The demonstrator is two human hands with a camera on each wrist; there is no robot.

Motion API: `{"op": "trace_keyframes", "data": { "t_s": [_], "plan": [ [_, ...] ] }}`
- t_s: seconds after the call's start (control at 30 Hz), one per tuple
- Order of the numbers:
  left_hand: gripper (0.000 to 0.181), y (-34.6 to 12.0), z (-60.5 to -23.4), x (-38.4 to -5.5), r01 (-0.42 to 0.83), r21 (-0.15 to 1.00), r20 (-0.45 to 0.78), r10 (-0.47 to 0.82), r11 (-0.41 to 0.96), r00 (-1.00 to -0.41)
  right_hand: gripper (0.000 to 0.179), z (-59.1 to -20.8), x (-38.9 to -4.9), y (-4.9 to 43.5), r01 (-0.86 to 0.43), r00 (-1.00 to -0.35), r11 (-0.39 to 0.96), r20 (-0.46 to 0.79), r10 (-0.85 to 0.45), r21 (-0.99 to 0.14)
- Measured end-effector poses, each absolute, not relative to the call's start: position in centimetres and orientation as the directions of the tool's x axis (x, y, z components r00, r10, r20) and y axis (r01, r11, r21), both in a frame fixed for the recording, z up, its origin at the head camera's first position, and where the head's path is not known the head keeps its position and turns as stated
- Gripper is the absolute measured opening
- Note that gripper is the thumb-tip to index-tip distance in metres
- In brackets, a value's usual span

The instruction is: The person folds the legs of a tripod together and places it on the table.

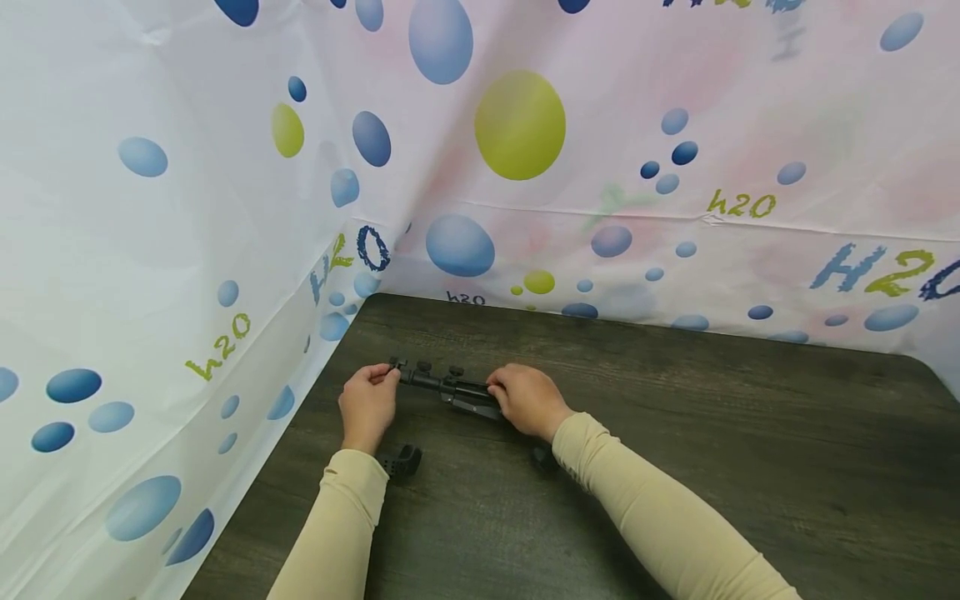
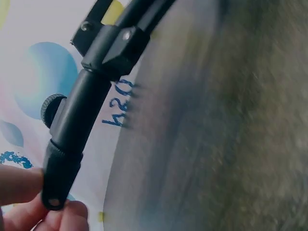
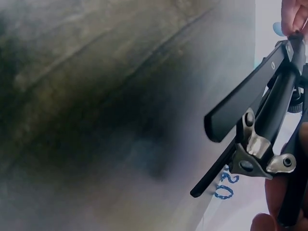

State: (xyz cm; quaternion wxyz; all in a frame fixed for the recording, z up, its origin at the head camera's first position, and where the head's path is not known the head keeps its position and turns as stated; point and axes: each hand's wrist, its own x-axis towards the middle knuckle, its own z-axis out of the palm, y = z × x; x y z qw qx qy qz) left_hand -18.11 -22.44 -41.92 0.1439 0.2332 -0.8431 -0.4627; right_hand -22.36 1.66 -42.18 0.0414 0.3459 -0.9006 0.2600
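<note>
A small black folding tripod (image 1: 426,381) is held lengthwise between both hands over the dark table. At its narrow end my left hand (image 1: 369,407) pinches the tip, thumb on one side and fingers on the other. My right hand (image 1: 528,402) grips the leg end. The left wrist view shows the tripod's tube (image 2: 79,115) with a round knurled knob (image 2: 52,109) on its side. In the right wrist view, flat black legs (image 3: 240,98) lie slightly spread around a silver metal bracket (image 3: 250,156), and the right fingers (image 3: 276,197) hold one leg.
The dark wood-grain table (image 1: 675,483) meets a white sheet (image 1: 247,200) printed with bubbles at the left and back. A black wrist-worn device (image 1: 405,461) sits by the left cuff; another is partly hidden by the right wrist.
</note>
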Motion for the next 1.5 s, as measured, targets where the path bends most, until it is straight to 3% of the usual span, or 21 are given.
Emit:
{"op": "trace_keyframes", "data": {
  "t_s": [0.2,0.53,0.97,1.5],
  "plan": [
    [0.038,-22.2,-42.4,-17.9,-0.268,0.780,0.031,-0.464,0.565,-0.885,0.013,-42.6,-22.4,1.4,-0.648,-0.755,0.634,0.246,-0.608,-0.422],
    [0.038,-22.3,-43.0,-18.1,-0.261,0.728,0.064,-0.443,0.634,-0.894,0.013,-42.8,-22.5,1.0,-0.670,-0.738,0.633,0.254,-0.625,-0.388],
    [0.042,-21.9,-43.7,-18.1,-0.286,0.686,0.042,-0.429,0.669,-0.902,0.012,-43.5,-22.6,0.8,-0.705,-0.709,0.626,0.282,-0.647,-0.335],
    [0.040,-21.8,-44.1,-18.2,-0.307,0.659,0.033,-0.435,0.687,-0.900,0.011,-43.9,-22.6,0.5,-0.695,-0.719,0.637,0.281,-0.636,-0.334]
  ]
}}
